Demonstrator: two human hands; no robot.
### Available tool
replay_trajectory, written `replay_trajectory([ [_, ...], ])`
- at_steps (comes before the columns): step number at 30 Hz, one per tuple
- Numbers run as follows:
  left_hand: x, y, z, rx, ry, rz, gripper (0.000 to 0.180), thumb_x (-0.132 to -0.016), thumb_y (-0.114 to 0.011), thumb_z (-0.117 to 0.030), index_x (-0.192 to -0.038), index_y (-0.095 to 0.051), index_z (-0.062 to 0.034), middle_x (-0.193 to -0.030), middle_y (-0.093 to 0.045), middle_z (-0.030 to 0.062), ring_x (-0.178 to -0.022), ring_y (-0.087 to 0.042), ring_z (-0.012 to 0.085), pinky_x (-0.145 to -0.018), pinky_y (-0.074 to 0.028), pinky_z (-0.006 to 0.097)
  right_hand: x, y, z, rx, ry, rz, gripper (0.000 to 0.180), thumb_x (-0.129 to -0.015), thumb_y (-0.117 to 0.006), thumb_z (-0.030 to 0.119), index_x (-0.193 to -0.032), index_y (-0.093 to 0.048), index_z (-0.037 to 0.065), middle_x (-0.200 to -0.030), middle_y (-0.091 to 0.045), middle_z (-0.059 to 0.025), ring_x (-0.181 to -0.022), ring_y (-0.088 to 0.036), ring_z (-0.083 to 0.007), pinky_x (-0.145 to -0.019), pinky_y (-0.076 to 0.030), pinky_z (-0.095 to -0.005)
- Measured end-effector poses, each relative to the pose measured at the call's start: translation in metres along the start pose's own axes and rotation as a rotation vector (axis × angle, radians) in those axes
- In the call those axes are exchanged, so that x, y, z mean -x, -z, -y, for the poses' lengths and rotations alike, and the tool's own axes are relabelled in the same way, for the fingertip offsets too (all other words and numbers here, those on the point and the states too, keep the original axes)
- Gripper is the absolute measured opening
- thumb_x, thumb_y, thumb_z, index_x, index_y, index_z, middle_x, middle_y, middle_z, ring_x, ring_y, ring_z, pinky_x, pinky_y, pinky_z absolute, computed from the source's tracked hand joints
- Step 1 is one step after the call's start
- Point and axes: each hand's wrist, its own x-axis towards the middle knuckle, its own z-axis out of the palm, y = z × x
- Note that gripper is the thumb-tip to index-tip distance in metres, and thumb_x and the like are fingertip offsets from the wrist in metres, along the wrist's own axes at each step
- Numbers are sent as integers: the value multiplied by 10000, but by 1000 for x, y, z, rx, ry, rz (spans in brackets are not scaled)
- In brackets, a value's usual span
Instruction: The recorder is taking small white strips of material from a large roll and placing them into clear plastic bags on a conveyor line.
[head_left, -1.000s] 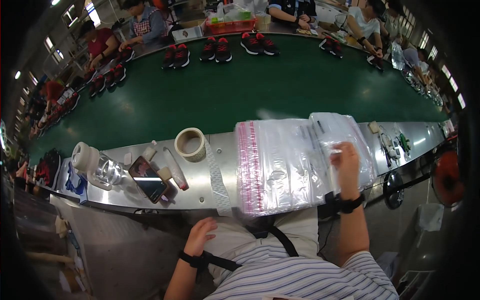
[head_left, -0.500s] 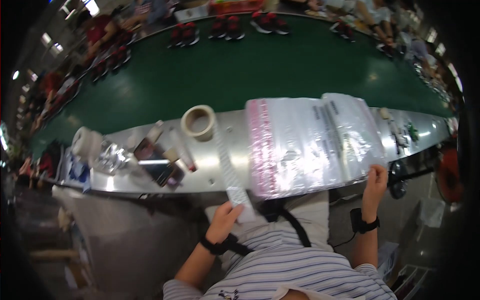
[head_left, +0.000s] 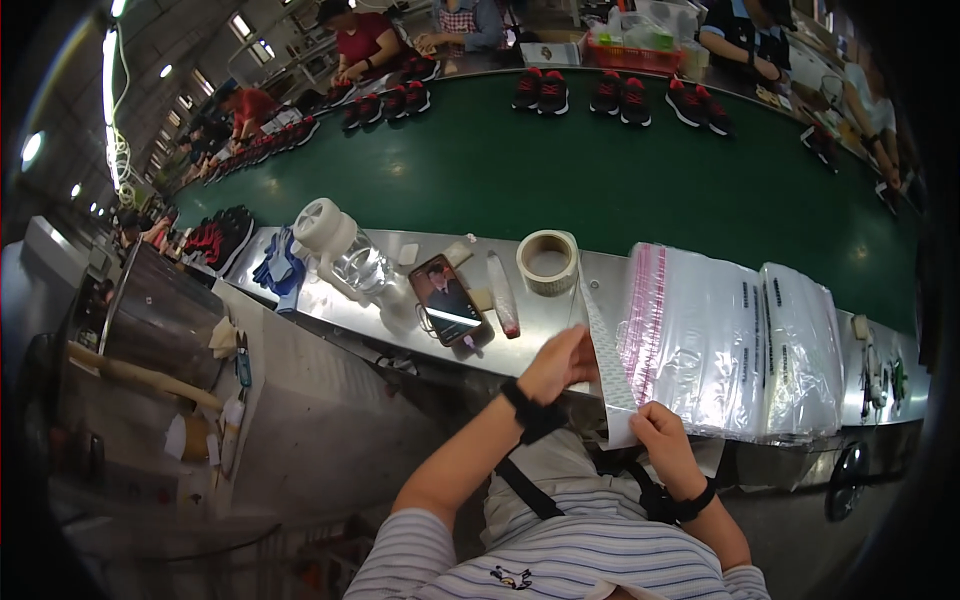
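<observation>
A roll of pale tape-like strip [head_left: 548, 263] stands on the metal ledge, and its patterned strip [head_left: 603, 350] runs down towards me over the front edge. My right hand [head_left: 668, 445] pinches the strip's lower end between thumb and fingers. Higher up, my left hand [head_left: 560, 366] is curled at the strip's left edge; its fingertips are partly hidden there. Just right of the strip lies a pile of clear plastic bags [head_left: 700, 340] with a pink band on the left. A second clear bag stack [head_left: 800, 350] lies against that pile's right side.
Left along the ledge are a phone [head_left: 447, 300] with a lit screen, a clear bottle [head_left: 355, 258] with a white lid, blue gloves [head_left: 280, 262] and a slim tube [head_left: 502, 295]. Beyond runs a green belt [head_left: 450, 180] carrying black-and-red shoes [head_left: 540, 92]. People work along its far side.
My right hand has left the bags' lower right corner and now grips the strip's end. My left hand has moved up the strip. The whole view has swung left.
</observation>
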Motion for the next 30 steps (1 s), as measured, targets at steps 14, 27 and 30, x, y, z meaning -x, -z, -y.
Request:
replay_trajectory([
  [14, 31, -6, -13, -231, -591, -468, 456, -910, -465, -193, -1302, -324, -7, -1220, -458, 137, -1024, -518, 208, -835, -431, 293, 33, 32, 19, 328, 38, 421, 91, -790, -630, 93, -783, -622, 3, -718, -568, -45, -613, -502, -101, -546, -398, -242],
  [27, 118, -57, 24, -971, -439, -219, 256, -794, -624, -36, -1047, -598, -8, -986, -580, 97, -737, -580, 144, -660, -494, 244, -4, -19, 16, 118, 115, 191, 102, -811, -609, 73, -880, -626, -1, -726, -553, -45, -628, -489, -101, -583, -411, -247],
  [30, 122, -59, 25, -963, -364, -210, 252, -811, -611, -35, -1060, -594, -1, -994, -580, 108, -771, -588, 157, -697, -499, 250, -4, -23, 16, 139, 107, 169, 96, -805, -627, 77, -830, -620, -15, -750, -555, -35, -636, -501, -83, -558, -406, -233],
])
